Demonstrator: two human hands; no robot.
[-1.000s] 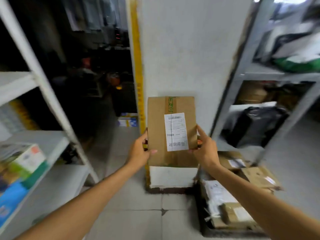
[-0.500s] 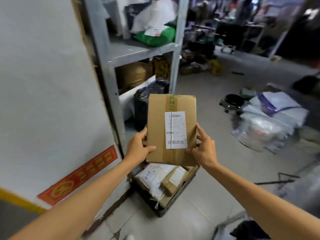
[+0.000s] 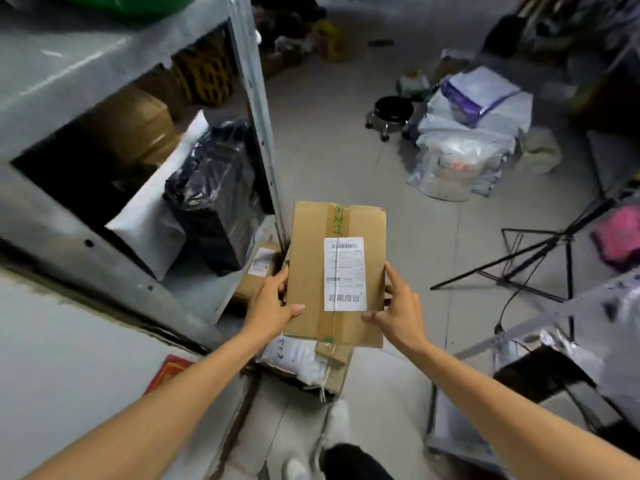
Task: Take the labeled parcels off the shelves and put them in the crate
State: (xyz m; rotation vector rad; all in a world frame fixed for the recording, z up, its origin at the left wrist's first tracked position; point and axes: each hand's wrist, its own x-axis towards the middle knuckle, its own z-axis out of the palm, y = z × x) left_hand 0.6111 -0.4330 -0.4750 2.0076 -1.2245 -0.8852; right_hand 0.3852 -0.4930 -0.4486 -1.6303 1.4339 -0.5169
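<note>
**Inspector:** State the grip.

**Operator:** I see one cardboard parcel point(image 3: 337, 271) clasped between two hands. The left hand point(image 3: 272, 306) grips its left edge, thumb laid across the front face. The right hand point(image 3: 398, 308) grips the right edge, thumb near the lower corner. One white shipping label point(image 3: 345, 274) sits on the front, with one strip of tape running lengthwise.

**Inspector:** Where is the parcel?

**Operator:** Held in the air, just above the crate point(image 3: 304, 370) on the floor. The crate is largely hidden by it; I count at least one white bag and one small carton inside.

**Inspector:** Surroundings?

**Operator:** One metal shelf unit point(image 3: 256, 109) to the left, holding one black wrapped parcel point(image 3: 214, 195), one white one beside it and brown cartons behind. One pile of plastic mail bags point(image 3: 464, 147) lies on the floor to the right, and one black folding stand point(image 3: 540, 258).

**Inspector:** Change from half a second ago?

**Operator:** The view has tipped downward; the parcel now covers most of the crate. Both holds unchanged.
</note>
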